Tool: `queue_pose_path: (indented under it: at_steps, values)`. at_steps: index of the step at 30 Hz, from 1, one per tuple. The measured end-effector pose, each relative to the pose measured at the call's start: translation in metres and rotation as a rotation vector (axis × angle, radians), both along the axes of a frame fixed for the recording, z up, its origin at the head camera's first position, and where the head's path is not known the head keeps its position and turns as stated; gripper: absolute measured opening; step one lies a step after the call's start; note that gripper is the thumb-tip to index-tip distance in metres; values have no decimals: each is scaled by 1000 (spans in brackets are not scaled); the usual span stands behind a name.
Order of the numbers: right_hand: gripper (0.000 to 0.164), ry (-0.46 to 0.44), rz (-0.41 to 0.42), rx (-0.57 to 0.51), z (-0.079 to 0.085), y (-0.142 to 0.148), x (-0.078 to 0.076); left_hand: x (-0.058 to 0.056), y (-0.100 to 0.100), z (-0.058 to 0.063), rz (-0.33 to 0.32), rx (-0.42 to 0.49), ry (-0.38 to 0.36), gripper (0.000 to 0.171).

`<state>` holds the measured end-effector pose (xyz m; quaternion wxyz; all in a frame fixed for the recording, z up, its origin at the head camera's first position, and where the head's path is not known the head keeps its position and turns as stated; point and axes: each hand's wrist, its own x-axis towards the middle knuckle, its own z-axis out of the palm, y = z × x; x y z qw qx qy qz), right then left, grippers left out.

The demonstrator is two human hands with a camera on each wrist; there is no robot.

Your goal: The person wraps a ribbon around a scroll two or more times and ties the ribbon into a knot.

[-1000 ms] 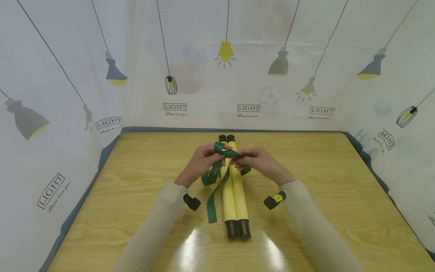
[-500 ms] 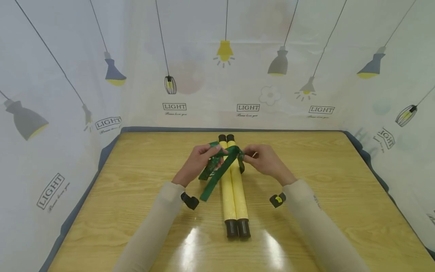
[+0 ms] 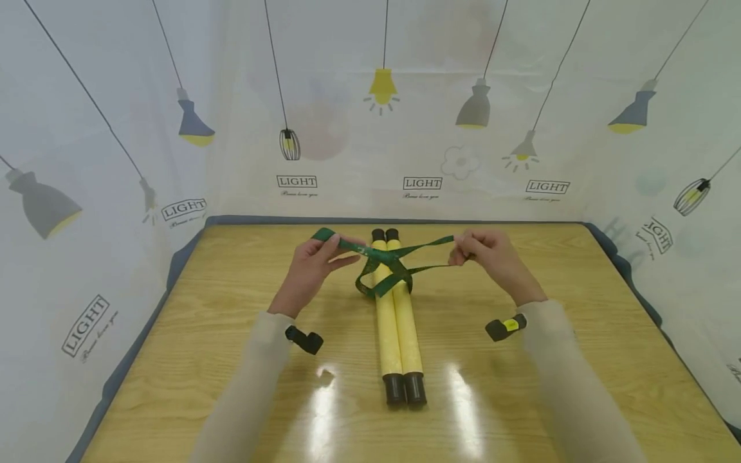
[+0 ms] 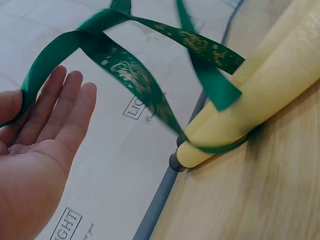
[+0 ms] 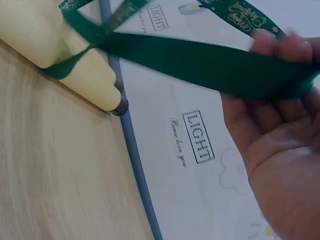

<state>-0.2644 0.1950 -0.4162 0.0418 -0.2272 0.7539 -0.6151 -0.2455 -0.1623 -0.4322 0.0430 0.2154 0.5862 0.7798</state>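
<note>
Ribbon (image 3: 382,256) goes around two yellow rods (image 3: 410,334), which lie side by side on the counter (image 3: 202,308), their far ends near the middle of its far edge. The left hand (image 3: 307,273) pinches one part of the ribbon; the right hand (image 3: 492,257) grips two strands.

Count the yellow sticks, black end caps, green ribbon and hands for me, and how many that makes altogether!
Yellow sticks: 2
Black end caps: 4
Green ribbon: 1
Hands: 2
Total: 9
</note>
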Motion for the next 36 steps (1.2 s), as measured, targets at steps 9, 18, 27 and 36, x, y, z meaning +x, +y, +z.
queue_pose_path:
  at_steps: [9,18,27,36]
  values:
    - [44,-65,-129,-111,3,34,-1,2,-31,4,18,171,-4,37]
    - [56,-80,-307,152,-8,65,4,6,-34,-1,24,163,-63,36]
    - [60,-75,-441,387,-28,97,2,12,-40,-7,70,133,-134,33]
    - [56,-69,-459,528,-43,122,4,17,-56,-18,108,143,-278,41]
